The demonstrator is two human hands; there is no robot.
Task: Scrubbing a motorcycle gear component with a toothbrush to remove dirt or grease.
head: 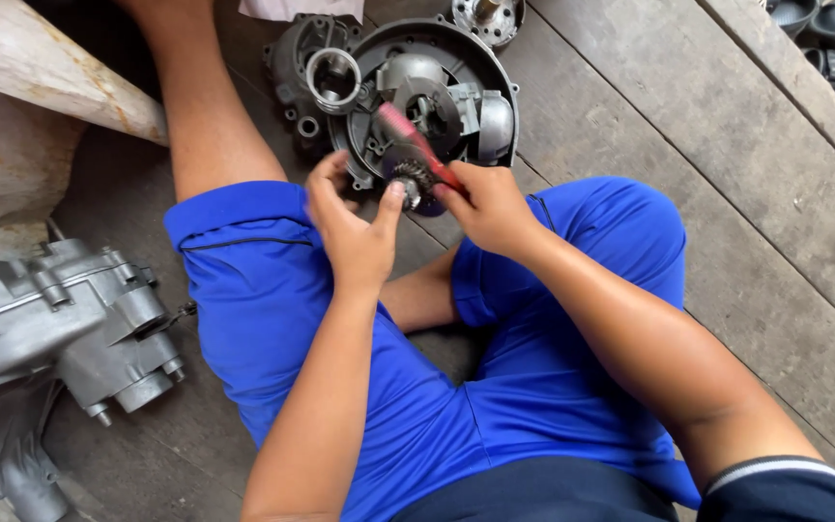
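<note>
- Gear (pixel 416 180), small and toothed, is held over the lap, just near of the round engine cover (pixel 437 97) that lies on the floor at the far centre.
- Left hand (pixel 352 224) is closed on the gear, with the thumb pressed against its near end.
- Right hand (pixel 490 205) is closed around the handle of a red brush (pixel 408 140), whose head is laid across the gear teeth.
- Strokes are best run along the teeth, it is judged, with the gear turned a little between passes so that every tooth is reached.
- Grip on the gear should be kept firm, since a dropped part could roll between the boards.
- Work surface is a floor of grey wooden planks (pixel 727 213).
- A grey engine casing (pixel 60 319) lies at the left, and a cylinder part (pixel 313 82) rests beside the cover.
</note>
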